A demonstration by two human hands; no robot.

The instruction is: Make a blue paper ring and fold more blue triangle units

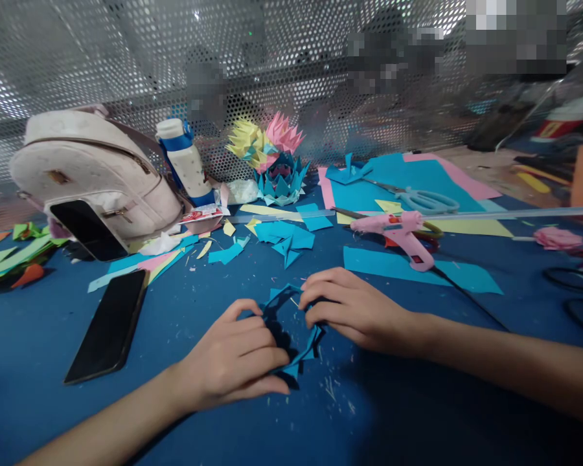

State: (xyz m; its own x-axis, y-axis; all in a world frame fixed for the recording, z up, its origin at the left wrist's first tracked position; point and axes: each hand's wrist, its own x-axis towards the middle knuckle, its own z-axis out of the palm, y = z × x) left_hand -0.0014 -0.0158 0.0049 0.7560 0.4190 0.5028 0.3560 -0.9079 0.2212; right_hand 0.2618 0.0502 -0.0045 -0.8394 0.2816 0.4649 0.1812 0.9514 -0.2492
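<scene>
A ring of folded blue paper (304,355) with pointed tabs lies low over the blue table, between my two hands. My left hand (240,353) curls its fingers around the ring's left side. At the upper right of the ring, my right hand (352,304) grips the paper with bent fingers. The fingers hide parts of both sides. Just beyond the ring sits a folded blue paper piece (287,244). A pink glue gun (393,226) rests on the table past my right hand, its black cable running toward my right forearm.
Left of my hands lies a black phone (107,327); a second phone (88,228) leans on a pale backpack (87,155). Behind are a bottle (188,162) and paper flowers (279,155). Blue-handled scissors (427,199) lie on paper sheets at right. Scraps litter the table.
</scene>
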